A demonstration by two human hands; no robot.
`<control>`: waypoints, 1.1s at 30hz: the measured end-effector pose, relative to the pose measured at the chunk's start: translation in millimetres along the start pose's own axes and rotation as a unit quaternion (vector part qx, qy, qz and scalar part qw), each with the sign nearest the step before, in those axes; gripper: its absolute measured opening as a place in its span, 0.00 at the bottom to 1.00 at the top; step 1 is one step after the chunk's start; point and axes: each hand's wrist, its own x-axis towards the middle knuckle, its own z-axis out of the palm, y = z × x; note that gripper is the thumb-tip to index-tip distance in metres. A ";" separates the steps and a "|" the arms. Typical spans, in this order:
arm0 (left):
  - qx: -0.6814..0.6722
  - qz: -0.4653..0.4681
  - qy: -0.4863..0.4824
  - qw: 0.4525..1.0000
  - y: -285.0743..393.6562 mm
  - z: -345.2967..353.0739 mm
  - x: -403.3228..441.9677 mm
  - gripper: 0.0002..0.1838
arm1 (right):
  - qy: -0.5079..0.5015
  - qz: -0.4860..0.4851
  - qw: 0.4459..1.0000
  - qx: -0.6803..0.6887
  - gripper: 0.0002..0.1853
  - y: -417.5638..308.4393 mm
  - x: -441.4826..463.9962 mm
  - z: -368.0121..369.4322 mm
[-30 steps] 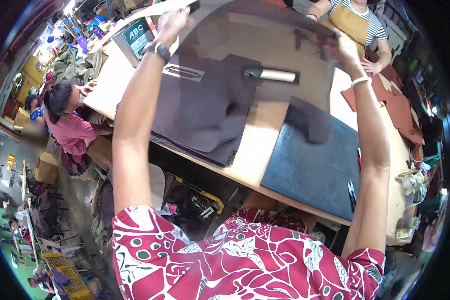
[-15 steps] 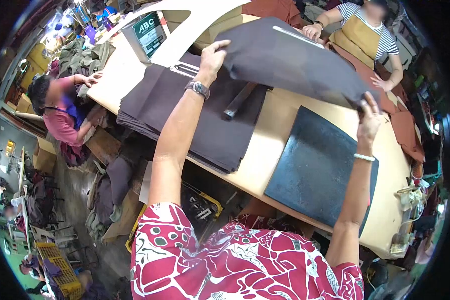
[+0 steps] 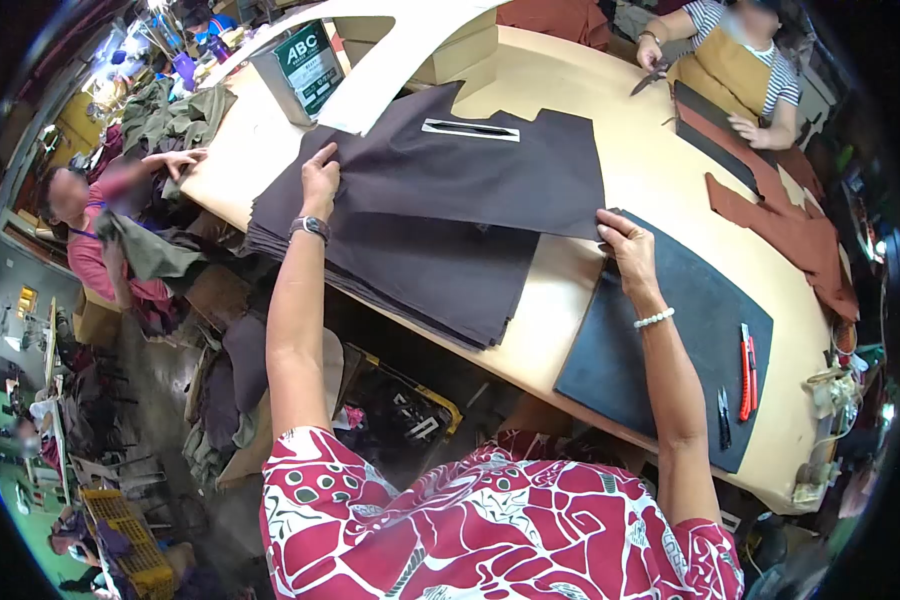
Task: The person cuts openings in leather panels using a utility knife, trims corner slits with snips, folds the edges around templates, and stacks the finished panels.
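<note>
A dark brown fabric panel [image 3: 470, 185] is spread between my two hands above a stack of similar panels [image 3: 420, 280]. It carries a white strip [image 3: 470, 129] with a dark slot along it. My left hand [image 3: 320, 180] grips the panel's left edge, fingers closed. Its lower right corner is pinched by my right hand [image 3: 630, 250], beside a black cutting mat [image 3: 670, 330]. On the mat lie a red utility knife [image 3: 747, 375] and small dark snips [image 3: 724, 418].
A green-labelled metal can [image 3: 305, 72] stands at the back left of the table [image 3: 560, 290], beside a curved white part [image 3: 395, 65]. Across the table a person holds scissors [image 3: 650, 78] near rust-brown fabric pieces [image 3: 785, 225]. At the left another person handles olive cloth [image 3: 145, 250].
Both hands have come down and to the left with the panel, lowering it over the stack. The knife and snips on the mat are now uncovered. The person opposite now holds scissors.
</note>
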 end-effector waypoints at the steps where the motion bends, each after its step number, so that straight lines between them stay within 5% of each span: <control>1: -0.023 0.055 0.019 0.998 1.0 -2.1 5.3 0.25 | 0.019 -0.048 0.998 0.022 0.17 -5.7 -4.4 7.5; 5: -0.059 0.229 0.094 0.967 4.5 -31.7 32.1 0.26 | 0.061 -0.214 0.975 -0.001 0.19 -17.6 -29.1 35.2; 7: 0.021 0.160 0.099 0.982 18.6 -47.2 15.0 0.25 | 0.003 -0.258 0.964 -0.058 0.19 -7.6 -47.6 52.2; 9: 0.108 0.191 0.103 0.970 -21.8 -61.0 47.8 0.26 | -0.059 -0.114 0.991 -0.021 0.18 -1.9 -62.0 69.5; 11: 0.178 0.128 0.082 0.972 -26.5 -71.0 42.2 0.26 | -0.088 -0.122 0.987 -0.062 0.17 17.7 -60.6 73.9; 12: 0.236 0.189 0.097 0.948 -31.4 -76.9 45.3 0.27 | -0.105 -0.115 0.987 -0.051 0.16 20.7 -63.0 76.1; 20: 0.287 0.153 0.070 0.943 -36.1 -98.9 62.9 0.29 | -0.223 -0.075 0.967 -0.094 0.16 22.0 -76.9 91.0; 24: 0.459 0.216 0.100 0.856 -25.0 -72.3 47.8 0.36 | -0.243 -0.095 0.960 -0.101 0.17 25.8 -75.9 90.1; 26: 0.434 0.288 0.164 0.838 3.6 -45.3 26.8 0.46 | -0.253 -0.092 0.957 -0.105 0.17 23.3 -76.5 90.6; 28: 0.259 0.444 0.128 0.848 31.2 -26.4 3.7 0.55 | -0.259 -0.081 0.957 -0.099 0.18 22.3 -76.9 91.8; 29: 0.230 0.437 0.085 0.865 47.7 -18.6 -17.6 0.58 | -0.263 -0.071 0.956 -0.107 0.18 21.6 -76.9 91.3; 33: 0.099 0.464 0.100 0.874 66.0 14.5 -47.9 0.53 | -0.277 -0.075 0.953 -0.094 0.17 17.0 -78.3 90.1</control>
